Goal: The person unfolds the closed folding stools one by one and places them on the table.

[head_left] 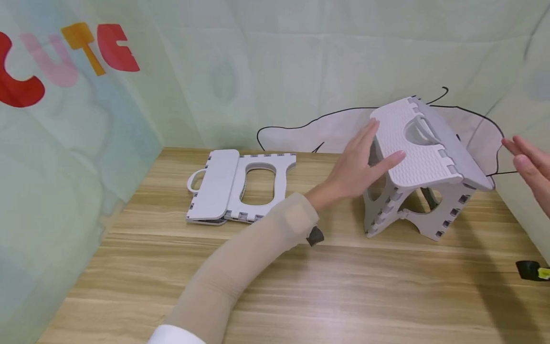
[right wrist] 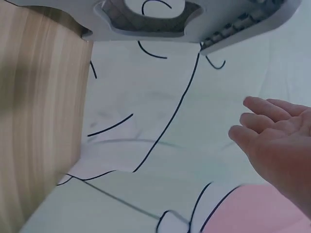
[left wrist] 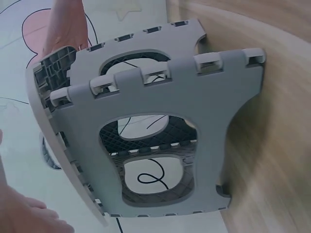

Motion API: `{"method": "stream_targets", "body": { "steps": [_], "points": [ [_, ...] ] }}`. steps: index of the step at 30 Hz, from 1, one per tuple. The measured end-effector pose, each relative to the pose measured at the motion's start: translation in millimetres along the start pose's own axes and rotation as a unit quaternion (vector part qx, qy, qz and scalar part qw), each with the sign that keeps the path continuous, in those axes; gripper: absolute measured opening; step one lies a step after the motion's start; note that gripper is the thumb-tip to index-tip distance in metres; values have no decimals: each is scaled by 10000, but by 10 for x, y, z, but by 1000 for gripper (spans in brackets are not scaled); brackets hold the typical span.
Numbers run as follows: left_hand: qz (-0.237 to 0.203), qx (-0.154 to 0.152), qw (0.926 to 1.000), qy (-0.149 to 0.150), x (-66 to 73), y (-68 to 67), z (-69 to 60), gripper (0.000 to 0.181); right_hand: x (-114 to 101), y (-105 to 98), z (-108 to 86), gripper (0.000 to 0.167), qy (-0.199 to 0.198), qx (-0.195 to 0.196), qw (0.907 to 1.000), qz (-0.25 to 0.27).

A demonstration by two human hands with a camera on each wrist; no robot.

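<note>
A white and grey folding step stool [head_left: 393, 162] stands on its legs at the table's right, partly unfolded. One textured half of its top faces up, tilted; the other half slopes down to the right. My left hand [head_left: 354, 167] is at the top's left edge with fingers extended and thumb over the panel; whether it touches is unclear. To the right, apart from the stool, my right hand [head_left: 534, 167] is held up with nothing in it. In the left wrist view the stool's leg frame [left wrist: 209, 97] shows large cut-out holes.
A second folding stool [head_left: 216, 186], folded, lies flat at the left of the wooden table [head_left: 343, 296], its handle loop pointing left. A printed cloth backdrop [head_left: 279, 62] hangs close behind the table and along its sides.
</note>
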State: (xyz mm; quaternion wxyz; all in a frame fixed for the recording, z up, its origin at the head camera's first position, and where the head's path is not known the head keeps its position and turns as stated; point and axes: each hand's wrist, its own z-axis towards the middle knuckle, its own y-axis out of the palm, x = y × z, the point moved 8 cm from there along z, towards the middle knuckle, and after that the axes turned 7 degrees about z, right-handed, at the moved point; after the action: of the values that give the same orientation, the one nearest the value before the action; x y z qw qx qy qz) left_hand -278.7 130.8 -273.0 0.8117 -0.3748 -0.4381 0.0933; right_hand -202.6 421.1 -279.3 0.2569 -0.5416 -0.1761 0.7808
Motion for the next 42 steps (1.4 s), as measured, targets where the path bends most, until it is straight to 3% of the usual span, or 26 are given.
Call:
{"method": "stream_targets", "body": {
  "steps": [5,9,15,23,28,42],
  "points": [
    [516,-358,9976,-294,91,56,160,95,-220,218,224,61,366,-748,9948,-580],
    [843,-616,9926,-614,127,155,277,102,-351,370,398,62,482,-1170,9892,-735],
    [1426,-772,9833,-821,135,283,402,104,-467,551,603,59,114,-1494,9866,-647],
    [2298,-991,9636,-939,104,403,479,107,-407,682,657,55,111,-1733,9843,-315],
    [2704,-1018,9524,-974,97,404,509,109,-415,690,664,54,80,-1788,9837,-177],
    [2762,-1152,9503,-862,94,459,525,110,-361,698,634,53,190,-1865,9822,-105]
  ]
}}
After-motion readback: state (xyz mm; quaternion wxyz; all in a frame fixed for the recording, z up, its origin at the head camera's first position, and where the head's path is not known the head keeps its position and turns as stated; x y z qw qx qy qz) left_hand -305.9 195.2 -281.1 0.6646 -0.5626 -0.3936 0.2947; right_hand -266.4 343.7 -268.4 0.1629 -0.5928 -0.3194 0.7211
